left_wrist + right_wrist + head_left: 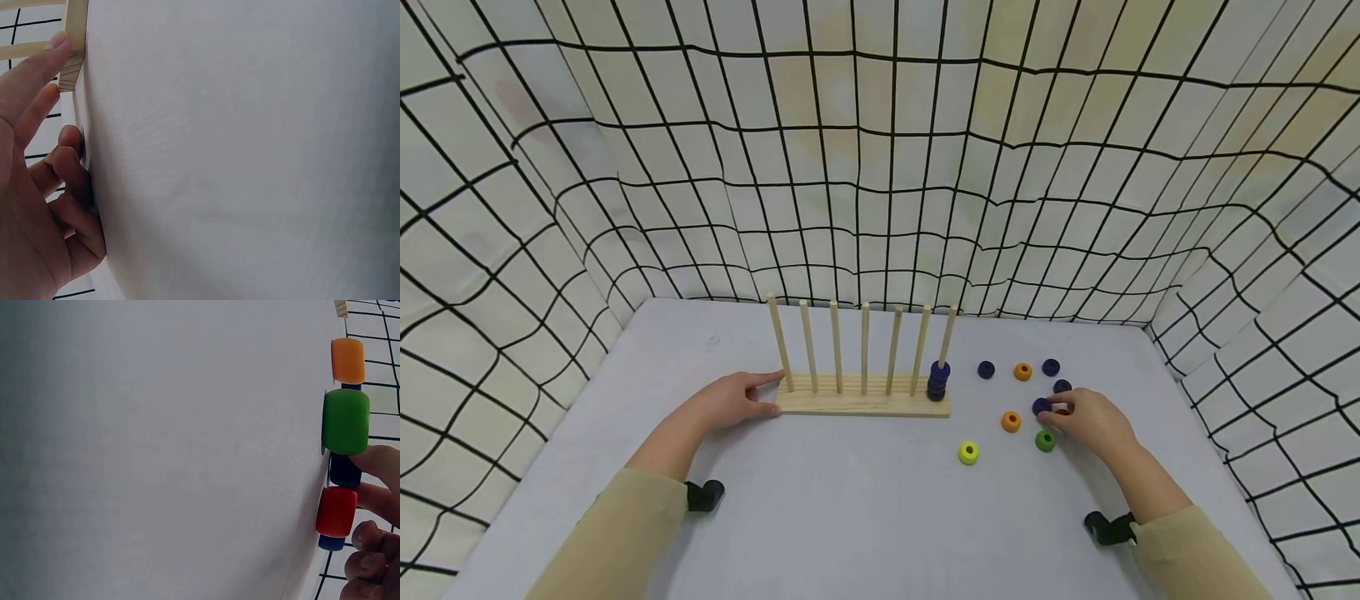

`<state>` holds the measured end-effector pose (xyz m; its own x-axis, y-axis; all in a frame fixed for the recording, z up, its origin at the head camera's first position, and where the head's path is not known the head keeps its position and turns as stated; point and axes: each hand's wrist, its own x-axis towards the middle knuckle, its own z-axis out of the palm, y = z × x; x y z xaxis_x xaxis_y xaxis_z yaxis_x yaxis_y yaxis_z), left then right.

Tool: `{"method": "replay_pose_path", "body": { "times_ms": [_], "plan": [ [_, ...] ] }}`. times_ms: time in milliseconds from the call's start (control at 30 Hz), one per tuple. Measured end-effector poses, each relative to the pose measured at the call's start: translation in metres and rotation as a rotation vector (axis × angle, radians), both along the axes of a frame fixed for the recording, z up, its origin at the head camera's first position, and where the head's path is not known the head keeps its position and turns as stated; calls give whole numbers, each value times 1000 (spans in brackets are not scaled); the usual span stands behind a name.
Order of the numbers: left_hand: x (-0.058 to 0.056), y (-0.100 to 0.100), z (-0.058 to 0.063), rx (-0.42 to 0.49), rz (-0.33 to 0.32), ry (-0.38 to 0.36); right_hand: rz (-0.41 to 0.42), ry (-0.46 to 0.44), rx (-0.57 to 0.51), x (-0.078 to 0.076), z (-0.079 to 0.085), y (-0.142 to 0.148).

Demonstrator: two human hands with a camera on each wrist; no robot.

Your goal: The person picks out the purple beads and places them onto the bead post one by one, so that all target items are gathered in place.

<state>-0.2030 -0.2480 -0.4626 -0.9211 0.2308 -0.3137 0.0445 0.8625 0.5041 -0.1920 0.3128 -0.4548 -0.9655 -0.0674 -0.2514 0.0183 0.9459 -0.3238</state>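
Observation:
A wooden peg rack (863, 403) with several upright pegs stands on the white table. Dark blue beads (937, 381) are stacked on its rightmost peg; the other pegs are bare. My left hand (735, 400) holds the rack's left end between thumb and index finger; in the left wrist view the thumb (53, 53) lies against the wood. Farther right, my right hand (1093, 421) pinches a dark blue bead (1042, 406) between thumb and index finger, low at the table. Next to those fingers are a red bead (337, 512) and a green bead (345, 422).
Loose beads lie right of the rack: yellow (968, 452), orange (1011, 422), another orange (1022, 372), dark blue (986, 369), and more dark blue (1051, 367) near the right hand. Black netting (880, 183) over white panels encloses the table's back and sides.

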Motion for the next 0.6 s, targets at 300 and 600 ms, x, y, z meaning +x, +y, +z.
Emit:
{"method": "replay_pose_path", "body": {
  "times_ms": [300,600],
  "plan": [
    [2,3,2,8,5,-9,-7,37,-31,1,4,-2],
    [0,2,1,2,3,-13,0,77,-46,0,11,-4]
  ]
}}
